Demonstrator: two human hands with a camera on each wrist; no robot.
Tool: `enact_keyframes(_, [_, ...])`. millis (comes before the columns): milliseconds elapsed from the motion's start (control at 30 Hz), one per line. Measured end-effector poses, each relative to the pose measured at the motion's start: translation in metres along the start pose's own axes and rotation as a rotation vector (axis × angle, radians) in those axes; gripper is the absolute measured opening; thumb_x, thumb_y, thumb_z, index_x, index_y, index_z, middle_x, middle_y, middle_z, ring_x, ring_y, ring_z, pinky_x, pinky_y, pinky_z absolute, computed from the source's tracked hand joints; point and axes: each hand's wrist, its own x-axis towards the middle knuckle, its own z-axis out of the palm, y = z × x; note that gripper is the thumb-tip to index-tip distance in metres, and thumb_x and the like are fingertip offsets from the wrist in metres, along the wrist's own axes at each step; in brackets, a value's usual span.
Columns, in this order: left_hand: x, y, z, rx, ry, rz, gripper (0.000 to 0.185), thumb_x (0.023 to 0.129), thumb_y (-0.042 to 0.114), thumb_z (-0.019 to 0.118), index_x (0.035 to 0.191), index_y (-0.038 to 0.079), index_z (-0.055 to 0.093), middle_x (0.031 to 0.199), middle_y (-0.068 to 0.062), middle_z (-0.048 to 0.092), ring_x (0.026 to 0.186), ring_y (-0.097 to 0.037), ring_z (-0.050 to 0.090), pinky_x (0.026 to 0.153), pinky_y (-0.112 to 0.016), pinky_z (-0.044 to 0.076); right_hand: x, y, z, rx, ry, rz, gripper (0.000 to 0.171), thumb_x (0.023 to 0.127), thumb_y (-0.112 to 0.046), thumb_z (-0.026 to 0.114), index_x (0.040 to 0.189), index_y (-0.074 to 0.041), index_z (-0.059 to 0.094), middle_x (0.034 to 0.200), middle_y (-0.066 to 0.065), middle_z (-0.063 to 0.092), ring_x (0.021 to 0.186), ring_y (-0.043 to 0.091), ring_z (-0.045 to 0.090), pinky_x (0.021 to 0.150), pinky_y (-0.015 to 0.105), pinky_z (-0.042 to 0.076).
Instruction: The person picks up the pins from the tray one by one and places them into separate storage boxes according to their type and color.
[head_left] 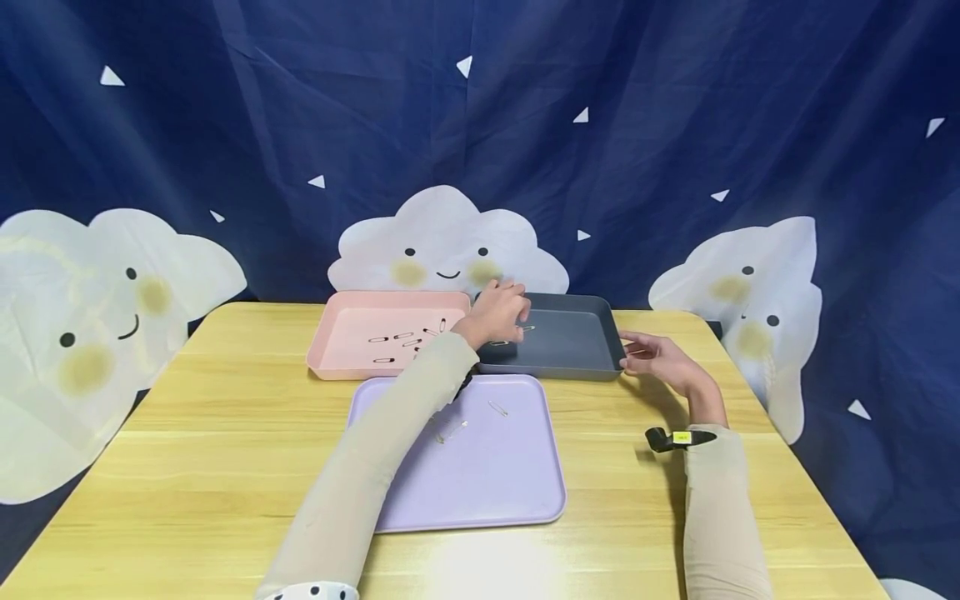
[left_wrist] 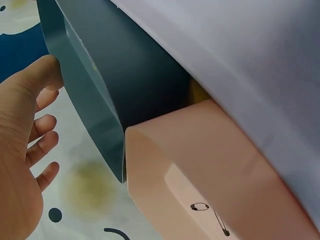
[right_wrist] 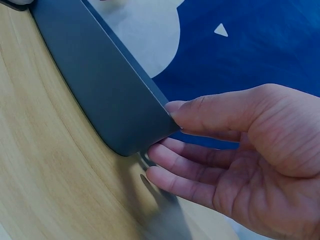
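My left hand [head_left: 497, 315] is over the left part of a dark grey tray [head_left: 570, 333], its fingers loosely bent and nothing visible in them. In the left wrist view its thumb is at the tray's wall; I cannot tell if they touch. Under and beside that hand, gold-coloured safety pins [head_left: 528, 327] lie in the grey tray. My right hand [head_left: 663, 362] grips the grey tray's right end, thumb at the rim and fingers low against the corner. Several dark-ended safety pins [head_left: 384, 360] lie in the pink tray [head_left: 322, 350].
A lilac tray [head_left: 487, 492] lies in front of the other two, partly hidden by my left sleeve. A few gold-coloured safety pins [head_left: 498, 408] rest on it. The wooden table [head_left: 187, 467] ends at a dark blue curtain [head_left: 405, 108] with clouds.
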Motion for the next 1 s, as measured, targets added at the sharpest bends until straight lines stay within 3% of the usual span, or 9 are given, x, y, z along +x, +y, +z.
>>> enact_keyframes(233, [-0.008, -0.006, -0.006, -0.066, 0.033, 0.018, 0.024, 0.085, 0.033, 0.073, 0.104, 0.018, 0.072, 0.114, 0.001, 0.06, 0.107, -0.022, 0.05, 0.099, -0.043, 0.037, -0.001, 0.0, -0.001, -0.004, 0.004, 0.004, 0.069, 0.096, -0.005, 0.065, 0.156, 0.006, 0.032, 0.139, 0.039, 0.05, 0.101, 0.0, 0.06, 0.089, 0.019, 0.056])
enact_keyframes(433, [-0.022, -0.013, -0.01, -0.115, 0.125, 0.056, 0.02, 0.081, 0.031, 0.073, 0.098, 0.022, 0.068, 0.104, 0.002, 0.06, 0.1, -0.019, 0.051, 0.091, -0.039, 0.039, -0.001, 0.0, -0.001, -0.049, 0.011, 0.011, 0.068, 0.096, -0.007, 0.065, 0.155, 0.005, 0.034, 0.138, 0.036, 0.053, 0.109, 0.009, 0.059, 0.088, 0.016, 0.054])
enact_keyframes(667, [-0.053, -0.016, -0.014, -0.353, 0.201, 0.082, 0.021, 0.077, 0.023, 0.076, 0.096, 0.014, 0.073, 0.097, -0.008, 0.066, 0.095, -0.021, 0.055, 0.091, -0.04, 0.043, -0.003, -0.001, 0.001, -0.057, 0.01, 0.0, 0.068, 0.096, -0.007, 0.066, 0.155, 0.007, 0.033, 0.138, 0.037, 0.052, 0.123, 0.032, 0.056, 0.088, 0.016, 0.053])
enact_keyframes(800, [-0.074, -0.018, -0.011, -0.475, 0.2, 0.082, 0.021, 0.078, 0.019, 0.079, 0.096, 0.012, 0.074, 0.098, -0.011, 0.068, 0.094, -0.023, 0.058, 0.09, -0.039, 0.045, -0.004, -0.001, 0.001, -0.062, 0.012, -0.004, 0.068, 0.096, -0.008, 0.066, 0.154, 0.007, 0.034, 0.138, 0.037, 0.053, 0.121, 0.028, 0.058, 0.088, 0.016, 0.053])
enact_keyframes(1000, [-0.104, -0.014, -0.002, -0.521, 0.159, 0.09, 0.024, 0.077, 0.019, 0.08, 0.099, 0.012, 0.074, 0.096, -0.006, 0.067, 0.087, -0.023, 0.062, 0.082, -0.032, 0.046, -0.003, -0.001, 0.001, -0.072, 0.012, -0.008, 0.068, 0.096, -0.009, 0.066, 0.154, 0.007, 0.034, 0.137, 0.037, 0.053, 0.119, 0.025, 0.058, 0.087, 0.016, 0.053])
